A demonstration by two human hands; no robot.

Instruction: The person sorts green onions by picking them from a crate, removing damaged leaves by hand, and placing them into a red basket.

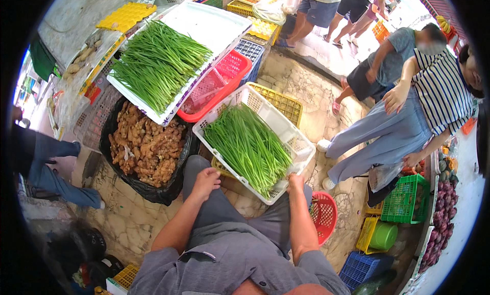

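Observation:
Between my knees stands a white plastic crate (pixel 302 145), tilted in view, with a thick layer of green garlic chives (pixel 245 142) in it. My left hand (pixel 206 183) hovers over my left thigh beside the crate's near left side, thumb and fingers drawn together, with nothing plainly visible in them. At the crate's near right corner is my right hand (pixel 295 183), curled by the rim and the cut stem ends. Its fingertips are partly hidden, so whether it grips anything does not show. More chives (pixel 157 65) lie on a white foam tray (pixel 214 17) further off to the left.
Left of my knee sits a black-bagged container of ginger (pixel 147 145). A red basin (pixel 235 65) and yellow crate (pixel 281 101) stand beyond the white crate. By my right leg is a red basket (pixel 324 216). A person in striped top (pixel 440 88) stands at right, near a green crate (pixel 405 198).

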